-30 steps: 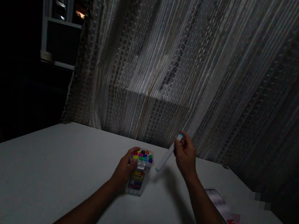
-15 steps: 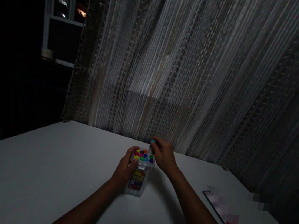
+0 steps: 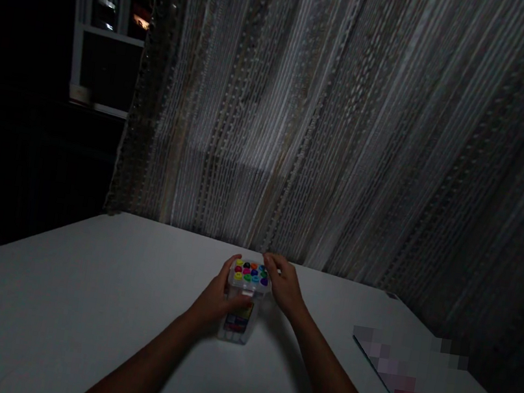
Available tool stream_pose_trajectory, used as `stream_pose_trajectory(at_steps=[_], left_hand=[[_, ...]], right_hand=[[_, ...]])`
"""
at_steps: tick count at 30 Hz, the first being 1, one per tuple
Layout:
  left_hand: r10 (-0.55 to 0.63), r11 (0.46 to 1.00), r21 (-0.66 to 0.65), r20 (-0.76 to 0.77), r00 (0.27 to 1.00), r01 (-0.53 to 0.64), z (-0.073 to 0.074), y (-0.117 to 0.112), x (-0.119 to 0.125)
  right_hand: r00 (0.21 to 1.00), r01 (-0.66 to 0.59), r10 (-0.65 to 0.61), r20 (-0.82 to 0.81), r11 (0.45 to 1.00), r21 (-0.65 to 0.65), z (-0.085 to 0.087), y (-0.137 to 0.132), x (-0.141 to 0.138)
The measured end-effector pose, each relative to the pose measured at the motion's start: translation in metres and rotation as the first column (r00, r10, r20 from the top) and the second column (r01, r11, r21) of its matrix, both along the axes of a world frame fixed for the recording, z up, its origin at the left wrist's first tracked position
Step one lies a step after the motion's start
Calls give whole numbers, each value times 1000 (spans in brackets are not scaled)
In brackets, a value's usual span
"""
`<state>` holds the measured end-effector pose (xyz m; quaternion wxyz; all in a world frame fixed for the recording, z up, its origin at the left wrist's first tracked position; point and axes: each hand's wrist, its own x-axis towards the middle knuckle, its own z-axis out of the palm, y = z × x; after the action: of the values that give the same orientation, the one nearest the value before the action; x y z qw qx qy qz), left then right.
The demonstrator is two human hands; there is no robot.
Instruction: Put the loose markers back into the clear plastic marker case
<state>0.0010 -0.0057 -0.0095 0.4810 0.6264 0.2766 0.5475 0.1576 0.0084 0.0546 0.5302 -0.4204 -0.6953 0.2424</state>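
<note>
A clear plastic marker case (image 3: 242, 335) stands upright on the white table in front of me. Several coloured round marker caps (image 3: 247, 272) fill its top, yellow, red, green, blue and purple among them. My left hand (image 3: 218, 295) is wrapped round the case's left side, its thumb lying across the front over part of the printed label (image 3: 236, 324). At the rear right corner, my right hand (image 3: 284, 285) has its fingers curled against the rim, close to a blue cap. Its fingertips are partly hidden behind the case.
The white table (image 3: 127, 308) reaches back to a striped, woven curtain (image 3: 272, 126). On the right lies a flat, dark-edged thing (image 3: 383, 375), mostly blurred out. A dark window (image 3: 115, 23) is at the far left.
My right hand has lowered; the blue-capped marker it held above the case now sits in the rear right corner. My left thumb has moved from the rim down across the front.
</note>
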Motion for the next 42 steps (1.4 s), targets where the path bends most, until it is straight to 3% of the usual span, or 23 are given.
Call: stream_pose_trajectory(at_steps=[2,4,6,9,12,15,18,21,24,32,35,42], left_hand=[[-115,991,-79,-31,993,112,-7,6,-2],[-254,958,-153,-52,966,243,-15,12,-3],[-342,924,-205,-63,938,323,-22,15,-4],[-348,914,-253,-85,934,318,-24,14,-6],[-325,920,-252,-62,944,300,-16,10,-6],[-254,948,-213,-56,966,237,-8,8,-8],[-121,970,-221,-73,990,102,-3,8,-9],[-4,965,-260,-99,995,-22,-3,9,-8],[28,967,-249,-120,992,-58,-5,10,-8],[198,964,-151,-144,970,-219,-12,20,-12],[181,971,-126,-179,967,-205,-11,16,-9],[-72,982,-188,-203,977,33,-8,5,4]], right_hand=[[979,-82,55,-197,988,-132,-15,-6,0],[923,-228,128,-364,941,-249,-33,-12,0],[861,-357,198,-468,891,-279,-48,-18,0],[806,-440,250,-537,860,-260,-60,-22,2],[753,-470,252,-607,853,-229,-59,-23,8],[699,-449,184,-691,865,-224,-56,-20,17],[671,-392,73,-738,880,-269,-58,-15,26],[724,-323,-10,-690,878,-352,-65,-11,29],[799,-299,0,-602,868,-396,-71,-9,27],[835,-306,11,-549,840,-448,-73,-16,21],[839,-257,-23,-544,865,-432,-74,-14,20],[776,-121,-135,-616,927,-355,-62,-11,25]])
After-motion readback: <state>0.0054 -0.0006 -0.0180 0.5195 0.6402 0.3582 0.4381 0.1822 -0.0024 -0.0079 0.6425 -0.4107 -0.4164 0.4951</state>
